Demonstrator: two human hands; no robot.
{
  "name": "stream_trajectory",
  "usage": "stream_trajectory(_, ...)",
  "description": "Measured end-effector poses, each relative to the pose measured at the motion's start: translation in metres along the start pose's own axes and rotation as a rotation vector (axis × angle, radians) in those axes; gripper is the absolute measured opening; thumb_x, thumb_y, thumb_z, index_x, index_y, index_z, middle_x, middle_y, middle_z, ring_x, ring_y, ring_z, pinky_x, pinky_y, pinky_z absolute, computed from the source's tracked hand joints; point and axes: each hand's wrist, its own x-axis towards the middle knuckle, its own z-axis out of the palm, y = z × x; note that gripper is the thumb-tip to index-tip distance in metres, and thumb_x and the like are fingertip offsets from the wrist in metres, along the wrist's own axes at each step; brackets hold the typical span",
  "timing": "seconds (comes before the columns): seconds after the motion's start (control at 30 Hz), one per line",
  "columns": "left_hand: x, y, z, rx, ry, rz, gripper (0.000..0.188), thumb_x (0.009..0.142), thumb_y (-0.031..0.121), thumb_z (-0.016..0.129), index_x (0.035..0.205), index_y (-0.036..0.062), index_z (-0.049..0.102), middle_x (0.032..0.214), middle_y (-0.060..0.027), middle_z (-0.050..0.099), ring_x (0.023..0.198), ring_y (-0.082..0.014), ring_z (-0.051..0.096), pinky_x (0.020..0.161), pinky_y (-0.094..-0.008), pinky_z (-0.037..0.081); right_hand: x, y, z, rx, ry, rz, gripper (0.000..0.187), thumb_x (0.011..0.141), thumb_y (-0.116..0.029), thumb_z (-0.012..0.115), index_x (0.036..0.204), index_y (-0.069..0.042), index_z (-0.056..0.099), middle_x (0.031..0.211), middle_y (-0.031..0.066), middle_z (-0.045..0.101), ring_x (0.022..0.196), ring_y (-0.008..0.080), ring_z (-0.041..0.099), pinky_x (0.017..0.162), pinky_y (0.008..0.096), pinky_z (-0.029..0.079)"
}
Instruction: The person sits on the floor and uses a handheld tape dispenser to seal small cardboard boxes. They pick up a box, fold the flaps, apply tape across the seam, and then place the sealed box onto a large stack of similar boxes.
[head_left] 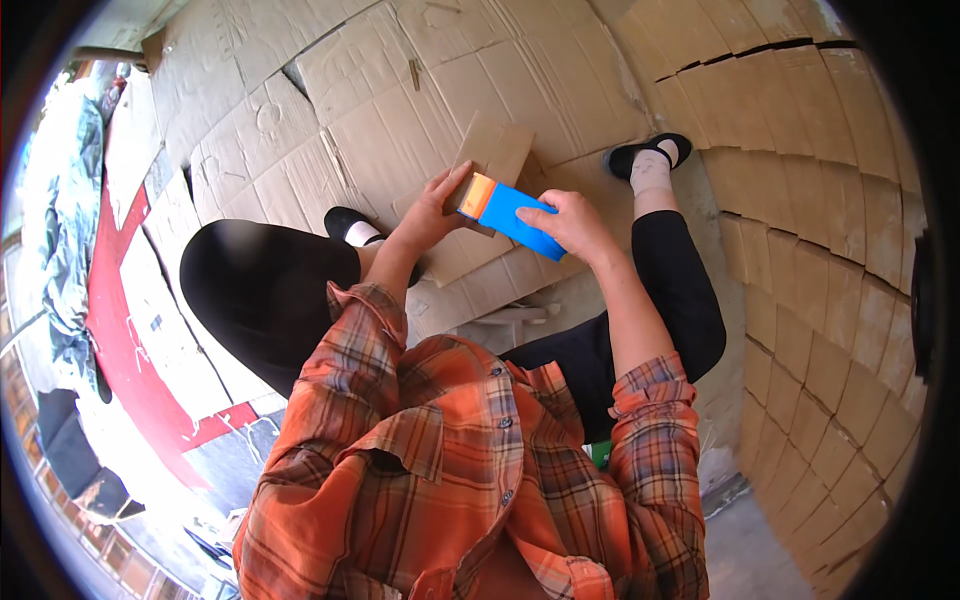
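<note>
My right hand (578, 222) is closed around a blue, block-shaped thing (519, 217) with an orange end (479, 194); its exact kind does not show. The orange end points left, toward my left hand (437, 212). My left hand grips the left edge of a small flat brown cardboard piece (495, 143), its fingers partly hidden behind the orange end. The blue thing lies across the lower part of that cardboard, and I cannot tell whether they touch. Both hands are between my spread knees, above the cardboard-covered floor.
Flattened cardboard sheets (370, 95) cover the floor ahead. Brown cardboard pieces stand stacked in rows (800, 190) along the right side. My black shoes (622, 160) rest on either side of my hands. A red strip (125, 320) and crumpled plastic sheeting (75, 230) are at the left.
</note>
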Motion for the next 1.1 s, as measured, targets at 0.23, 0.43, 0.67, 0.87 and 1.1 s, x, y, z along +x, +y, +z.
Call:
stream_trajectory(0.23, -0.001, 0.0, 0.002, 0.104, 0.032, -0.032, 0.092, 0.068, 0.002, 0.08, 0.146, 0.0225, 0.036, 0.142, -0.0184, 0.039, 0.131, -0.034, 0.04, 0.107, -0.038, 0.038, -0.023, -0.008, -0.005, 0.032, 0.033, -0.037, 0.048, 0.077, -0.04, 0.071, 0.094, 0.005, 0.067, 0.083, 0.0209, 0.067, 0.075, 0.0273, 0.067, 0.067, 0.0372, 0.051)
stream_trajectory(0.43, 0.003, -0.004, -0.002, 0.033, -0.027, -0.081, 0.093, 0.07, 0.0, 0.078, 0.147, 0.0265, 0.034, 0.145, -0.0182, 0.035, 0.134, -0.0324, 0.036, 0.109, -0.0379, 0.036, -0.067, 0.022, -0.042, 0.11, 0.006, 0.077, 0.045, 0.077, -0.036, 0.072, 0.092, 0.006, 0.066, 0.078, 0.0182, 0.066, 0.071, 0.0218, 0.065, 0.065, 0.0342, 0.05)
stream_trajectory(0.67, 0.003, -0.002, -0.002, -0.021, -0.058, -0.096, 0.093, 0.071, 0.0, 0.077, 0.149, 0.0245, 0.031, 0.146, -0.016, 0.033, 0.135, -0.0306, 0.035, 0.109, -0.0369, 0.037, -0.066, 0.05, -0.045, 0.051, -0.044, 0.151, 0.04, 0.079, -0.03, 0.072, 0.094, 0.007, 0.064, 0.081, 0.0113, 0.064, 0.072, 0.0141, 0.059, 0.064, 0.0302, 0.048)
stream_trajectory(0.87, 0.005, -0.001, -0.002, -0.046, -0.07, -0.129, 0.093, 0.072, -0.004, 0.075, 0.149, 0.0215, 0.029, 0.145, -0.0135, 0.034, 0.133, -0.0267, 0.037, 0.106, -0.035, 0.041, -0.033, 0.071, -0.03, -0.096, -0.01, 0.202, 0.051, 0.071, -0.041, 0.073, 0.096, 0.003, 0.067, 0.089, 0.0212, 0.067, 0.082, 0.0301, 0.066, 0.071, 0.0387, 0.05)
stream_trajectory(1.1, 0.004, -0.002, -0.003, -0.053, -0.079, -0.098, 0.093, 0.074, -0.003, 0.074, 0.15, 0.0212, 0.028, 0.143, -0.0133, 0.038, 0.133, -0.026, 0.038, 0.106, -0.0344, 0.04, -0.006, 0.08, -0.007, -0.184, 0.009, 0.199, 0.053, 0.072, -0.045, 0.071, 0.1, 0.0, 0.068, 0.098, 0.0214, 0.067, 0.091, 0.033, 0.065, 0.078, 0.0417, 0.05)
